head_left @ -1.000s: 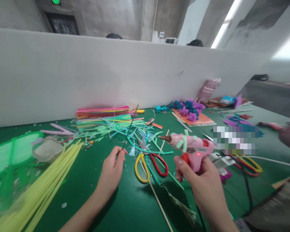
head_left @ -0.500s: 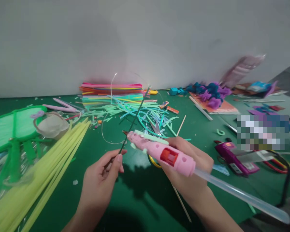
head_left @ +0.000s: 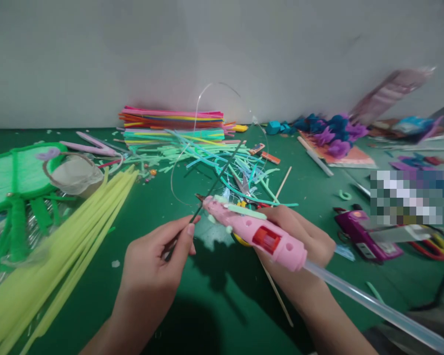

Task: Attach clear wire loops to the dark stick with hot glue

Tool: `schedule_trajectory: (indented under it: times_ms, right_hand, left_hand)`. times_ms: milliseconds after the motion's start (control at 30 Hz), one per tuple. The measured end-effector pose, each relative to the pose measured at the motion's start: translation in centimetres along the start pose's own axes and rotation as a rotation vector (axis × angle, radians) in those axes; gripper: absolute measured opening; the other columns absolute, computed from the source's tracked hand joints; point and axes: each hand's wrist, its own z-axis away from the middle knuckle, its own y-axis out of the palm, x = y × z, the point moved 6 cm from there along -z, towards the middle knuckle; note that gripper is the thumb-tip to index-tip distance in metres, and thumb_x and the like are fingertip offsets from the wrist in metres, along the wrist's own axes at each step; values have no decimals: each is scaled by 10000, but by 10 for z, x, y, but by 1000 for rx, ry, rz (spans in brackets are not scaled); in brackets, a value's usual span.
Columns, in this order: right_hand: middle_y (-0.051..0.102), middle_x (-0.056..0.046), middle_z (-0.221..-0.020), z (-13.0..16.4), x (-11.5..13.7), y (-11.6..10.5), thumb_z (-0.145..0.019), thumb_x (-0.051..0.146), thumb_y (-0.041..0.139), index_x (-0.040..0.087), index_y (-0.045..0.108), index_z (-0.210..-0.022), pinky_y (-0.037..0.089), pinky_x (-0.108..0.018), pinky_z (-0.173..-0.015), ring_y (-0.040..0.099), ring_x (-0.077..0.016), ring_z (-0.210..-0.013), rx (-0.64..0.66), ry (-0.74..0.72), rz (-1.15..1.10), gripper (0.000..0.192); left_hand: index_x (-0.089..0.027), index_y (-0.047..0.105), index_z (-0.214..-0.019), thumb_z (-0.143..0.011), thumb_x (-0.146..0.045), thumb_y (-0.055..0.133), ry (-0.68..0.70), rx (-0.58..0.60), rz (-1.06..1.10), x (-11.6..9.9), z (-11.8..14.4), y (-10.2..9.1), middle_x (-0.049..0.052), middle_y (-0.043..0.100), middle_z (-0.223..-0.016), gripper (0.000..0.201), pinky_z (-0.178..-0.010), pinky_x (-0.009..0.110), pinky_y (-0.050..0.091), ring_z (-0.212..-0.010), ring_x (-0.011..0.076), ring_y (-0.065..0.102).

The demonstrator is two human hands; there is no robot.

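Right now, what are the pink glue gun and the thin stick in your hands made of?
The glue gun looks like smooth, slightly shiny pink plastic, with a clear glue rod sticking out behind. The thin stick seems to be dark green wire, very thin and straight, though it could be coated.

A plain grey-white partition wall (head_left: 222,54) stands along the far edge of a green work table (head_left: 222,305) (matte surface), evenly lit.

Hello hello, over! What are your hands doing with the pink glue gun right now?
Left hand pinching thin dark wire. Right hand gripping pink glue gun, nozzle at the wire. Scissors and cut strips just behind.
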Motion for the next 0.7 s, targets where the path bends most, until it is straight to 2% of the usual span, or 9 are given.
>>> schedule_trajectory:
  times_ms: [367, 700]
  right_hand:
    - [479, 46, -565, -2, 5, 1, -817, 129, 654, 215, 575, -767, 336, -233, -480, 443, -95, -496, -41, -122, 32, 127]
    - [415, 53, -559, -6, 7, 1, -819, 76, 629, 219, 528, -729, 294, -243, -469, 361, -90, -473, -6, -119, 15, 197]
  left_hand:
    - [-247, 789, -844, -833, -346, 634, 35, -2, 9, 0, 0, -1, -9, 651, -570, 184, -527, 258, 420, -525, 164, 569]
    - [-241, 789, -827, -815, -334, 662, 25, 1, 31, 2, -1, -3, -7, 661, -572, 157, -536, 271, 427, -525, 172, 584]
